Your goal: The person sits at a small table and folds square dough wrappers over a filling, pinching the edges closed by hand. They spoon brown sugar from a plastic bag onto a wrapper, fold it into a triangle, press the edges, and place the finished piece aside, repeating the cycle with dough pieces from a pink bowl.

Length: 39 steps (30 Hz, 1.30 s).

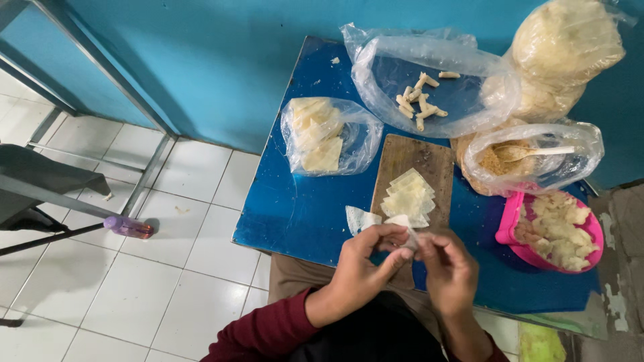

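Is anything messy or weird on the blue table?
A little. Pale crumbs lie loose on the blue table near its far corner, outside any bag. The table's paint is chipped along the right edge. A purple bottle lies tipped on the white floor. Both hands, left and right, pinch one thin wrapper.

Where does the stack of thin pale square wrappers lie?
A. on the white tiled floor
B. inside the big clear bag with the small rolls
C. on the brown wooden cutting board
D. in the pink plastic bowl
C: the stack of thin pale square wrappers rests on the brown wooden cutting board, just beyond both hands.
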### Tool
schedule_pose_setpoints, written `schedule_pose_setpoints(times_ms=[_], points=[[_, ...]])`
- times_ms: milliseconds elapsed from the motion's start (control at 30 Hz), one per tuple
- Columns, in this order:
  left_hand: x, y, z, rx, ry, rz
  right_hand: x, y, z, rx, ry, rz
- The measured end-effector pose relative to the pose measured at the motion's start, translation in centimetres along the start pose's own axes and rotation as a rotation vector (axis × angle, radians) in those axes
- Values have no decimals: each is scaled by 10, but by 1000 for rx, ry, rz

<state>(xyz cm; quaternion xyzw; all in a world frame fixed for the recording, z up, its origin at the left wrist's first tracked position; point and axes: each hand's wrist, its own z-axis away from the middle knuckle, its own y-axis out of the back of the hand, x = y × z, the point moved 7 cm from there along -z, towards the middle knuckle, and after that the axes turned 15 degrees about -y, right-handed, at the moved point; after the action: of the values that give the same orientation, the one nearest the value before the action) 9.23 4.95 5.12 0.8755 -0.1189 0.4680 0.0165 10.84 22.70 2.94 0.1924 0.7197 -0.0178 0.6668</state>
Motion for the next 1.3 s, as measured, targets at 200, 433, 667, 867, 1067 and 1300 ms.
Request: schedule_pose_setpoints(times_ms=[200, 433, 667, 867, 1067, 1300], points=[[-57, -10, 30, 139, 348, 395, -63, -7, 28, 113, 472, 426], [-64, -12, 34, 108, 322, 486, -68, -7, 20, 108, 353, 409], [-51, -2, 31, 19, 170, 199, -34, -1, 19, 6, 281, 311], [-56, 1, 31, 149, 223, 563, 61, 7, -7, -130, -446, -759], [-71, 18, 36, 384, 483, 743, 61, 15, -19, -116, -432, -824], [-70, 52, 28, 477, 384, 546, -37, 15, -12, 251, 391, 481]])
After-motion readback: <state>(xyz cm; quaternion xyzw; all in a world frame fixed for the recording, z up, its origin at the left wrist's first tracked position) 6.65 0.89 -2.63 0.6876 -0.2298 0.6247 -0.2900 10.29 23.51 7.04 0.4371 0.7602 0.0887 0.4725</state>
